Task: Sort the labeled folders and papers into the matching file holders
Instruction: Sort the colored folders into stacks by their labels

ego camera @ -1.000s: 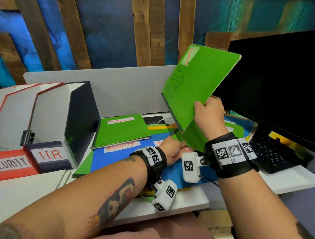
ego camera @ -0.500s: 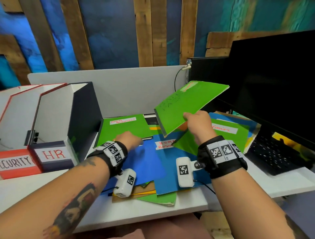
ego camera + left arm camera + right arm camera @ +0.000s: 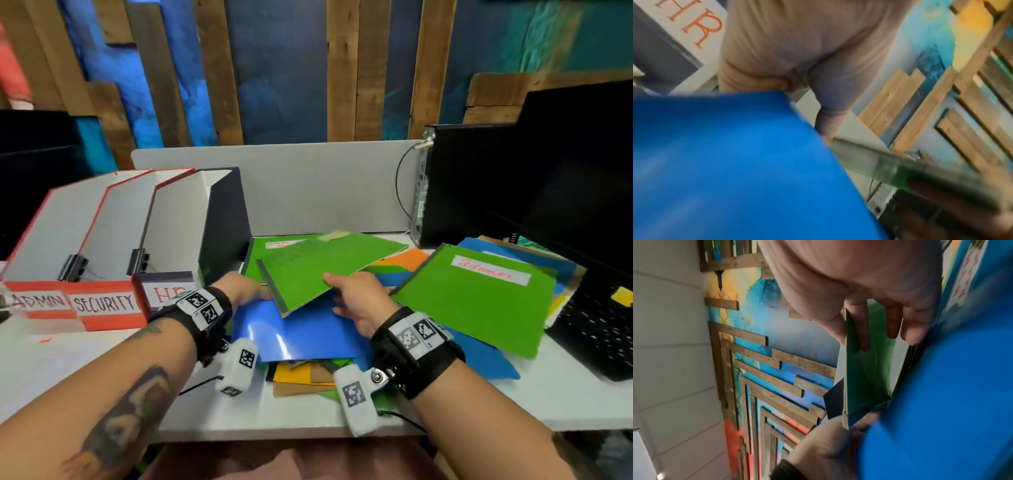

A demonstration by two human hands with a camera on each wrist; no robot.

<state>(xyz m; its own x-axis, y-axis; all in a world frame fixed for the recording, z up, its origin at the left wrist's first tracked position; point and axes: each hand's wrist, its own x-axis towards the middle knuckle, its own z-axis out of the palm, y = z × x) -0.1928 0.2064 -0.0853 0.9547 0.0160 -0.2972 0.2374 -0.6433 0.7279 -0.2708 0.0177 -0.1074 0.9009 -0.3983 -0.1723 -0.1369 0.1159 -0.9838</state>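
My right hand (image 3: 356,301) grips a green folder (image 3: 329,270) by its near edge, thumb on top and fingers beneath, as the right wrist view shows (image 3: 865,378). The folder hangs almost flat, low over the pile. My left hand (image 3: 245,287) holds its near-left corner by the spine. A blue folder (image 3: 301,335) lies on top of the pile under both hands. A second green folder labelled Admin (image 3: 479,298) lies to the right. Three file holders stand at the left: ADMIN (image 3: 37,301), SECURITY (image 3: 102,303) and HR (image 3: 164,294).
Another green folder with a red-lettered label (image 3: 274,245) lies behind the held one. Orange, brown and green sheets (image 3: 301,377) stick out at the pile's near edge. A black monitor (image 3: 548,178) and a keyboard (image 3: 596,329) close off the right side. A grey partition (image 3: 308,185) runs along the back.
The green folder has dropped from upright at the right to nearly flat over the pile and moved left. My left hand left the pile and took the folder's corner.
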